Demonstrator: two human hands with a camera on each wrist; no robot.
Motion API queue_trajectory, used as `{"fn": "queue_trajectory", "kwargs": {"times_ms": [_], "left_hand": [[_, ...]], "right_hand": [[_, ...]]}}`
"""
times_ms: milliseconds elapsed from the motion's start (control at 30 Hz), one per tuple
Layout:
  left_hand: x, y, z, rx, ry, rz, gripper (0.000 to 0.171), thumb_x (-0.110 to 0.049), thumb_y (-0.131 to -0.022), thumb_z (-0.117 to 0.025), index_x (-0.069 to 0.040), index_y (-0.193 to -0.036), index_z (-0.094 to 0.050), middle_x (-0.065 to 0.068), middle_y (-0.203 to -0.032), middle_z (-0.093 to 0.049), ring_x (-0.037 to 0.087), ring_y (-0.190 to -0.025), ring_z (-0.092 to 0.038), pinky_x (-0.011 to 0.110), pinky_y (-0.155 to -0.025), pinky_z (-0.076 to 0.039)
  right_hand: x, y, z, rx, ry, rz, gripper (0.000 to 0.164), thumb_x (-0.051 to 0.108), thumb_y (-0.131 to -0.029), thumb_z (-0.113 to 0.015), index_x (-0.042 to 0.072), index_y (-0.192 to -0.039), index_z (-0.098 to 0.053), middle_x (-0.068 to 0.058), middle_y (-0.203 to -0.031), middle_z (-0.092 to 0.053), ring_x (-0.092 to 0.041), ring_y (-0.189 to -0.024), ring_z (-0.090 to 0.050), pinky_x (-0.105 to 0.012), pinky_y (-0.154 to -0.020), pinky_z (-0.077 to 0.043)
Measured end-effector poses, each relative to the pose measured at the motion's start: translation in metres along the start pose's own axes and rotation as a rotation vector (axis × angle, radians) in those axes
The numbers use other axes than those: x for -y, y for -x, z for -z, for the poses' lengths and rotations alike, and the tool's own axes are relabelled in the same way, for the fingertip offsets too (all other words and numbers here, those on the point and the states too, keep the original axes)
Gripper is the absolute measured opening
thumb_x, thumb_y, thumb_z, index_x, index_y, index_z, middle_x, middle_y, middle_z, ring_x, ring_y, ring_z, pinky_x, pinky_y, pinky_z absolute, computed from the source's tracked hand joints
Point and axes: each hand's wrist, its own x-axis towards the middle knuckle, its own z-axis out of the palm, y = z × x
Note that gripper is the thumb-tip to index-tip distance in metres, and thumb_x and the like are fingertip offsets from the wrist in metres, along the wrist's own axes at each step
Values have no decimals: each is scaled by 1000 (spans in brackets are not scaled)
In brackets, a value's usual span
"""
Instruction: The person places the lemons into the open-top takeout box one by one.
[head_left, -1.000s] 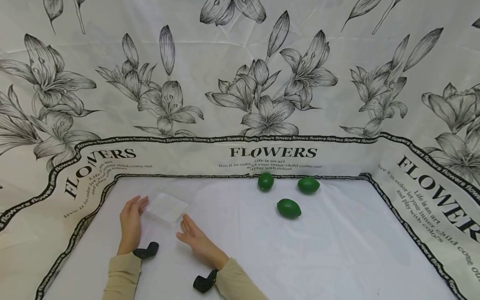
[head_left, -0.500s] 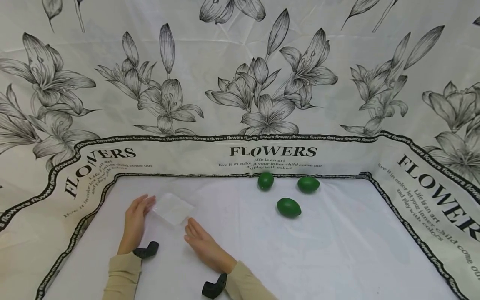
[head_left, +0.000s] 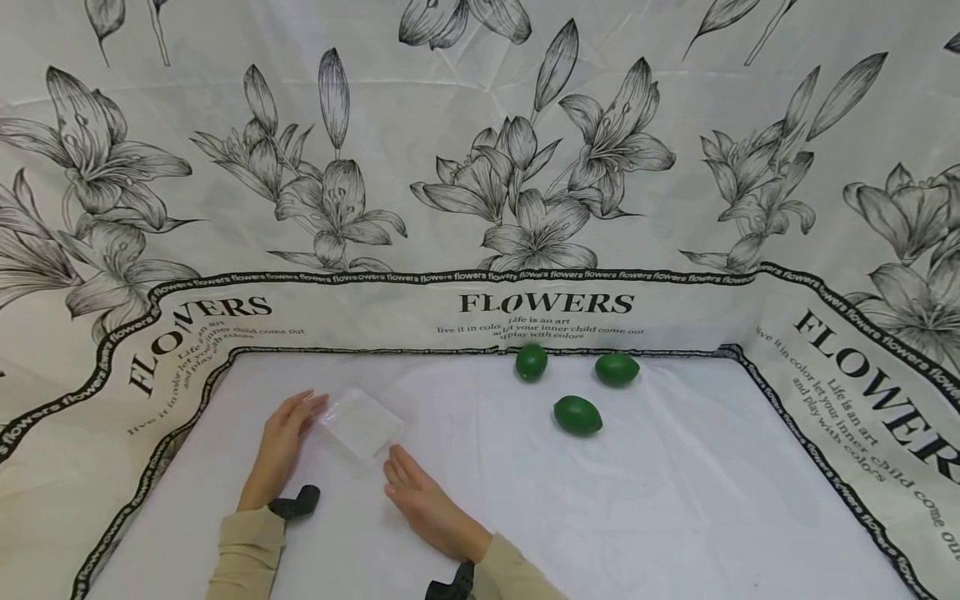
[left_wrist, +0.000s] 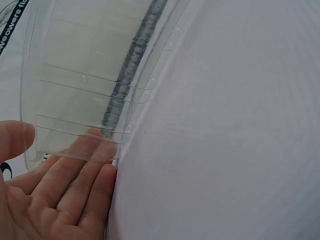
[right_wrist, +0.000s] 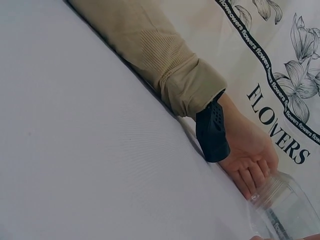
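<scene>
A clear plastic container (head_left: 365, 423) stands on the white cloth between both hands. My left hand (head_left: 291, 433) lies along its left end with straight fingers. In the left wrist view, the fingers (left_wrist: 82, 175) show through the clear wall (left_wrist: 82, 105), and the thumb is near its edge. My right hand (head_left: 431, 504) has its extended fingertips at the container's near right corner; whether they touch it is hard to tell. The right wrist view shows the left hand (right_wrist: 250, 155) against the container (right_wrist: 295, 205).
Three green limes lie toward the back: one (head_left: 531, 363) at the cloth's rear edge, another (head_left: 617, 370) to its right, a third (head_left: 578, 415) nearer. A flower-printed curtain (head_left: 435, 225) borders the white tablecloth (head_left: 637, 508). Black wrist mounts (head_left: 297, 502) sit on both wrists.
The container has slid to the right and slightly nearer, with both hands moving along beside it. The limes have stayed in place.
</scene>
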Motion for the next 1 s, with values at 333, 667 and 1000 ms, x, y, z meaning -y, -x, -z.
{"fn": "queue_trajectory", "kwargs": {"times_ms": [333,667,1000], "left_hand": [[-1,0,-6,39,-50,-15,52,-36,-108,-42,-3,-148,-42,13,-141,-56,15,-129,-50,8,-98,-36],[-4,0,-20,79,-107,-33,54,-36,-107,-43,-2,-149,-39,10,-135,-62,18,-128,-54,9,-96,-37],[-9,-4,-32,136,-117,37,56,-40,-106,-45,-6,-149,-41,7,-132,-65,23,-128,-52,30,-107,-36]], "right_hand": [[2,14,3,29,-59,22,74,13,-104,-42,-2,-156,9,-21,-162,15,-37,-149,8,-46,-120,-3],[6,33,13,97,-206,51,74,14,-105,-39,-4,-154,14,-20,-162,18,-34,-149,11,-43,-121,0],[8,49,17,100,-224,22,71,15,-106,-35,-4,-153,15,-20,-162,18,-34,-149,11,-42,-121,-1]]}}
